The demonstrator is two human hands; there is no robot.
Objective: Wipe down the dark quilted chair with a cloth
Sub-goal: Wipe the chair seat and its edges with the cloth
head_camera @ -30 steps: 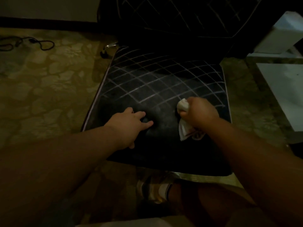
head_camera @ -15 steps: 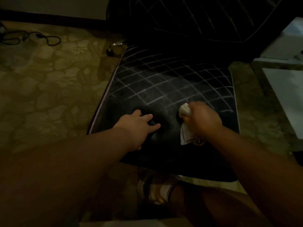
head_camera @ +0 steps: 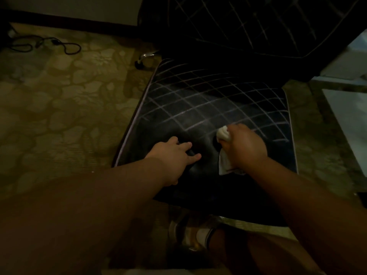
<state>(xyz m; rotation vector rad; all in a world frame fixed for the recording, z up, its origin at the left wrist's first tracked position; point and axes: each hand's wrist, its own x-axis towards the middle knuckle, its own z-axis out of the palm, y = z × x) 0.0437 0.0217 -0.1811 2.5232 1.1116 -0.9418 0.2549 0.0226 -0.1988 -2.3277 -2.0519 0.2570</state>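
Black cable (head_camera: 47, 43) coiled on patterned floor (head_camera: 59, 108); white furniture (head_camera: 349, 108) at right; a sandalled foot (head_camera: 190, 235) below

Dark quilted seat, pale cloth, olive floral carpet

The chair seat (head_camera: 208, 100) is black, crossed by a diamond grid of pale stitching and edged with light piping; the backrest (head_camera: 258, 22) repeats the grid. The cloth (head_camera: 224, 159) is white with a thin reddish line near its lower edge. The carpet (head_camera: 65, 108) is olive-gold with lighter flower shapes. A black cable (head_camera: 49, 43) lies on it.
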